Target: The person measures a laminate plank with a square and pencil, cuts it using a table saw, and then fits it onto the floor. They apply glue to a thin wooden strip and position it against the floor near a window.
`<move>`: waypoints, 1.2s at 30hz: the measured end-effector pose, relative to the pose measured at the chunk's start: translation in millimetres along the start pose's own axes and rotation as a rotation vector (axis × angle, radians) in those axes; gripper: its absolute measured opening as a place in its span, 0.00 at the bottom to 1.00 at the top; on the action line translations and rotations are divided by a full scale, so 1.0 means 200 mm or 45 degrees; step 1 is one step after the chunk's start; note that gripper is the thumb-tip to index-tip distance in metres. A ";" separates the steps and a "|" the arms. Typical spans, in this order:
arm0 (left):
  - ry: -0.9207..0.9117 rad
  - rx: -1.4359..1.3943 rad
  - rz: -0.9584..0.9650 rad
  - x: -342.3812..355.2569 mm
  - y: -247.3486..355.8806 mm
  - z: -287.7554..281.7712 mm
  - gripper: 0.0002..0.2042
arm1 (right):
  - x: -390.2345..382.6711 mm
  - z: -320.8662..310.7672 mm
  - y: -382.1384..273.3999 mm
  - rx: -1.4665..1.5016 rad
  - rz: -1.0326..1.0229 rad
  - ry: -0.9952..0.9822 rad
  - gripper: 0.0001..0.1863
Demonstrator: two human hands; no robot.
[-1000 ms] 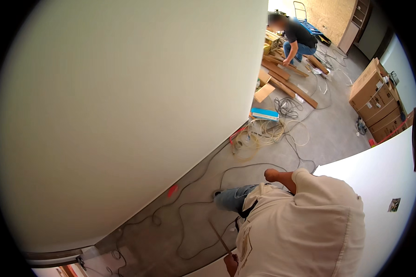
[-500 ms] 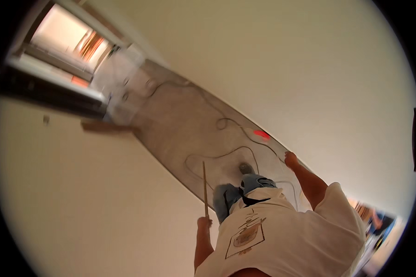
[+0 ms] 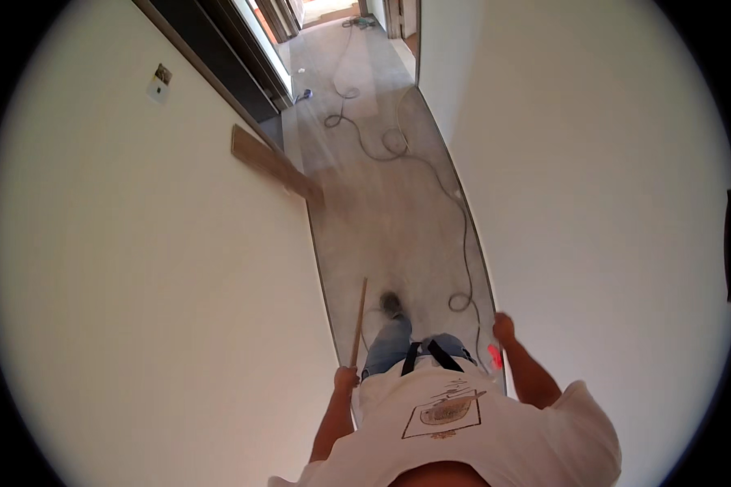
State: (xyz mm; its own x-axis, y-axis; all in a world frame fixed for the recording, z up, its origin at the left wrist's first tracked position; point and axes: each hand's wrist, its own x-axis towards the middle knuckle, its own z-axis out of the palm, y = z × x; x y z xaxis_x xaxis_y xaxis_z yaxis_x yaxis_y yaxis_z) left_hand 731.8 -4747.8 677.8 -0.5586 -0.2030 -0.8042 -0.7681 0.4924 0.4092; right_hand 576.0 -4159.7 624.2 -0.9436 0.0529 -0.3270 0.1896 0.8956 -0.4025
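A long thin wooden strip points forward from my left hand, whose fingers are wrapped round its near end. It hangs over the floor close to the left wall. My right hand is beside the right wall with its fingers curled; whatever may be inside them is too small to make out. Just below that hand, a bright red piece lies on the floor by the wall's foot. A dark cable runs along the floor on the right, making a loop ahead of my right hand.
A brown plank leans against the left wall near a dark doorway. Further along the grey floor are more cable loops and a small blue item. The right wall borders the corridor up to another doorway.
My view has turned to line up with the corridor, and I have stepped forward. The red piece is now nearer me. The wooden strip stays in my left hand.
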 end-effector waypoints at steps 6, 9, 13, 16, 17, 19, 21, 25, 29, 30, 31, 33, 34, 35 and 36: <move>0.079 -0.364 -0.312 0.49 0.84 -0.71 0.18 | 0.23 -0.17 -0.56 0.201 0.148 0.077 0.19; 0.073 -0.333 -0.333 0.87 1.16 -1.00 0.18 | 0.52 0.08 -0.32 0.196 0.097 -0.100 0.17; 0.097 -0.351 -0.387 1.26 1.49 -1.22 0.16 | 1.16 0.25 -0.18 -0.012 -0.032 -0.234 0.11; 0.113 -0.457 -0.333 1.50 1.94 -1.32 0.15 | 1.63 0.21 -0.16 -0.416 -0.174 -0.104 0.07; 0.139 -0.588 -0.366 1.54 1.97 -1.37 0.15 | 1.95 0.14 -0.29 -0.542 0.020 -0.193 0.07; 0.169 -0.551 -0.372 1.61 2.30 -1.52 0.16 | 2.51 -0.17 -0.46 0.038 -0.016 0.019 0.09; 0.207 -0.621 -0.393 1.69 2.43 -1.63 0.17 | 3.06 -0.60 -0.99 0.223 0.130 0.094 0.09; 0.185 -0.528 -0.351 2.02 2.86 -1.76 0.16 | 4.05 -1.21 -1.40 0.952 0.122 0.103 0.21; 0.263 -0.358 -0.215 2.34 3.17 -1.98 0.19 | 4.64 -1.67 -1.99 1.212 0.168 -0.028 0.23; 0.223 -0.386 -0.220 2.47 3.19 -2.01 0.19 | 4.72 -1.69 -2.02 1.262 0.237 -0.033 0.21; 0.189 -0.419 -0.233 2.62 3.21 -2.06 0.19 | 4.79 -1.70 -2.05 1.311 0.302 -0.052 0.18; 0.143 -0.437 -0.244 2.89 3.25 -2.17 0.19 | 4.86 -1.62 -2.04 1.339 0.556 -0.074 0.14; 0.107 -0.349 -0.226 3.03 3.35 -2.27 0.18 | 4.81 -1.44 -1.78 1.046 0.118 -0.055 0.11; 0.067 -0.233 -0.199 3.14 3.51 -2.36 0.18 | 4.78 -1.30 -1.54 0.960 0.341 -0.161 0.12; 0.014 -0.113 -0.146 3.26 3.71 -2.46 0.18 | 4.72 -1.20 -1.33 0.861 0.564 -0.267 0.14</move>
State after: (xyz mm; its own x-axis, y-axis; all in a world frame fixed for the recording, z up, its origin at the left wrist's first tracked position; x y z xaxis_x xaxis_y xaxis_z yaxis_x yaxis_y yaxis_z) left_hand -356.6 -4930.6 669.8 -0.4688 -0.2631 -0.8432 -0.8513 0.3891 0.3519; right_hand -430.6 -4241.3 627.5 -0.6860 0.1944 -0.7011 0.7163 0.3495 -0.6040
